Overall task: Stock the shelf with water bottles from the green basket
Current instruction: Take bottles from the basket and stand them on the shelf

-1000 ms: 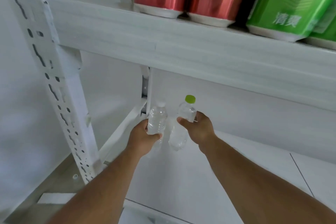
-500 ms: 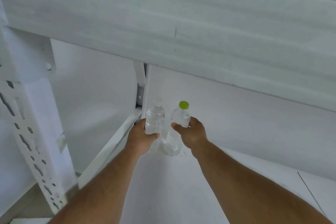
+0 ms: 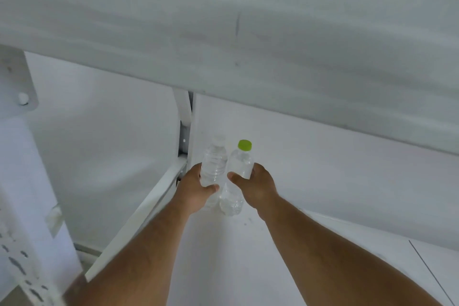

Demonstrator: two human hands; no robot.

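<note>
My left hand (image 3: 192,190) grips a clear water bottle with a white cap (image 3: 214,163) around its lower half. My right hand (image 3: 258,187) grips a second clear bottle with a lime-green cap (image 3: 239,164). Both bottles stand side by side, almost touching, deep in the back left corner of the white shelf board (image 3: 223,256). The green-capped bottle's base sits on or just above the board; I cannot tell whether either base touches. The green basket is out of view.
The front edge of the upper shelf (image 3: 248,32) fills the top of the view, close overhead. A white perforated upright post (image 3: 22,243) stands at the left, a side rail (image 3: 146,213) runs back to the rear post (image 3: 185,131). A white wall lies behind.
My view has dropped under the upper shelf, so the cans above are hidden. Both hands have pushed the two bottles deeper toward the back left corner and closer together.
</note>
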